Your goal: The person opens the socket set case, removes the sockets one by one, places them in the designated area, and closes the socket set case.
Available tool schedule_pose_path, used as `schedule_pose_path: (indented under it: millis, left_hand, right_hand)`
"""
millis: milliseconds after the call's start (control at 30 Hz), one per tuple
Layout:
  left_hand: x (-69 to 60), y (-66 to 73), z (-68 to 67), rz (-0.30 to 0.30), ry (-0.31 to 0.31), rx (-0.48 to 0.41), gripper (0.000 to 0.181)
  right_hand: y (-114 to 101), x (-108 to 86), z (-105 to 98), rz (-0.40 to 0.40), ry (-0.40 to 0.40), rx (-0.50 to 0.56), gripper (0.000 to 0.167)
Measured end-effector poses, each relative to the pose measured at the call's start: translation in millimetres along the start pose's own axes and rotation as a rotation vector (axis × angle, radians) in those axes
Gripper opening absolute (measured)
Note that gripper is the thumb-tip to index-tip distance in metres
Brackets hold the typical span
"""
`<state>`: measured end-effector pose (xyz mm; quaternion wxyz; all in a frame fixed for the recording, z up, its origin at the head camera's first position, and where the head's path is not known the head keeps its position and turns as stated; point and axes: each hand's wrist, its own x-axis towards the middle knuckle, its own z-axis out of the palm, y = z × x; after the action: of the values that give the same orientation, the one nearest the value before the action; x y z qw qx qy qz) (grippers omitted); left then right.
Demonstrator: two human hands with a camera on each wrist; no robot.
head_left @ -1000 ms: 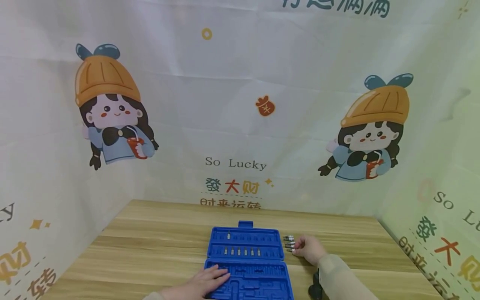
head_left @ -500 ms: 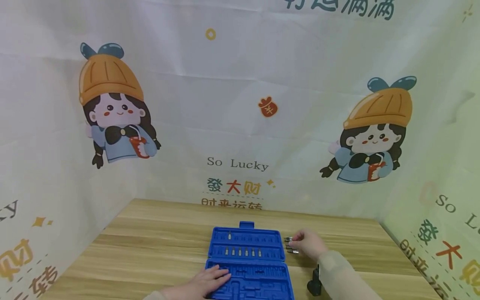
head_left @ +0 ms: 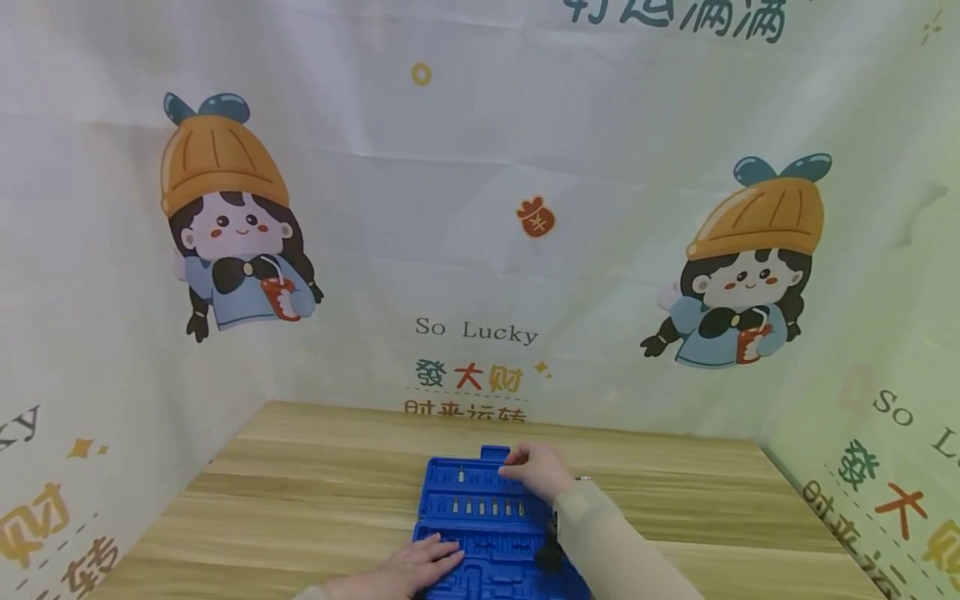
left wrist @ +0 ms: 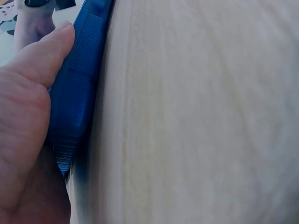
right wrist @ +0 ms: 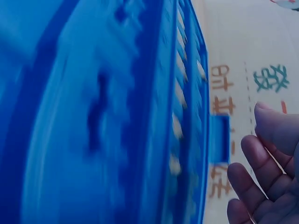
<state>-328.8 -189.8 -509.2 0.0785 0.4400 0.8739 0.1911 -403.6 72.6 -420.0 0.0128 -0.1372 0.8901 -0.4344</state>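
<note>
A blue plastic bit case [head_left: 480, 487] lies unfolded on the wooden table. Several small metal screwdriver bits [head_left: 480, 507] stand in a row in its upper half, with a single bit [head_left: 461, 474] above them at the left. Over the upper half, near the latch tab, my right hand [head_left: 536, 471] pinches a small screwdriver bit, hidden by the fingers in both views. My left hand [head_left: 416, 565] rests with straight fingers on the left edge of the lower half; its thumb [left wrist: 60, 42] lies along the case's side in the left wrist view.
One loose bit [head_left: 582, 478] shows beside my right wrist; the sleeve covers the spot where others lay. The case's lower half has moulded recesses [head_left: 480, 575]. A printed cloth backdrop [head_left: 480, 250] rises behind the table [head_left: 300, 467].
My right hand has moved left from the loose bits beside the case to above its upper half. The left hand stays on the case.
</note>
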Motion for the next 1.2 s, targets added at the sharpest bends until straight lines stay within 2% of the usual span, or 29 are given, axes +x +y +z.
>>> schedule_pose_path:
  millis: [233,400,533,667,800,1100,1200]
  left_hand:
    - [1.0,25.2,-17.0,0.002,0.006,0.102,0.064]
    - [0.4,33.6,-20.3,-0.015,0.012,0.101,0.06]
    - [0.1,34.6,-20.0,-0.031,0.029,0.101,0.06]
    - [0.2,33.4,-19.4,-0.06,0.02,0.078,0.06]
    - [0.0,34.5,-20.2,-0.068,0.024,0.092,0.059]
    - [1.6,34.8,-17.3,-0.058,0.053,0.152,0.051]
    - [2.0,35.0,-16.8,-0.091,0.041,0.136,0.05]
  right_hand:
    - [-10,8.9,33,0.029,0.006,-0.015,0.014]
    - [-12,12.4,51,0.083,0.047,-0.103,0.019]
    - [-15,13.6,60,0.122,0.072,-0.141,0.024]
    - [-14,16.6,66,0.169,0.051,-0.156,0.026]
    - [-12,22.5,69,0.199,0.046,-0.172,0.025]
    - [-18,26.5,70,0.305,0.055,-0.104,0.016]
    - [-24,24.3,69,0.325,0.059,-0.106,0.015]
